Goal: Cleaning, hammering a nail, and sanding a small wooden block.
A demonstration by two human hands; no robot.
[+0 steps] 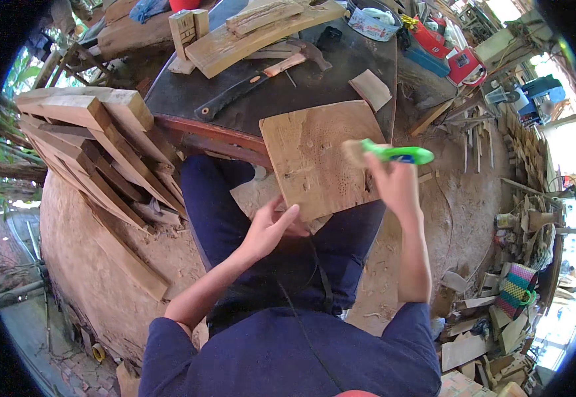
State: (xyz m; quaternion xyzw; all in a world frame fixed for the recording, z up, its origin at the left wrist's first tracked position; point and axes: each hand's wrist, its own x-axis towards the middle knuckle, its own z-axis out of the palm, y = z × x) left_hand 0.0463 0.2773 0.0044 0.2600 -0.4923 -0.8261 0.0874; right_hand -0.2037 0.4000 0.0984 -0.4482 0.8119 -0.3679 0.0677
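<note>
A square wooden board (321, 155) with a cluster of small dark holes leans on the near edge of the dark table, its lower part above my lap. My left hand (276, 228) grips the board at its lower left corner, thumb near the edge and some fingers hidden. Above the board's right side, my right hand (396, 185) is closed round a brush with a bright green handle (403, 154). The brush's pale bristles point left over the board and are blurred; whether they touch the wood I cannot tell.
On the dark table (327, 86) lie a claw hammer (261, 81), a wood offcut (370, 89) and a long plank (261, 40). Wooden frames (102, 145) stand at the left. Red toolboxes (463, 63) sit at the back right, and scrap wood (466, 351) lies at the lower right.
</note>
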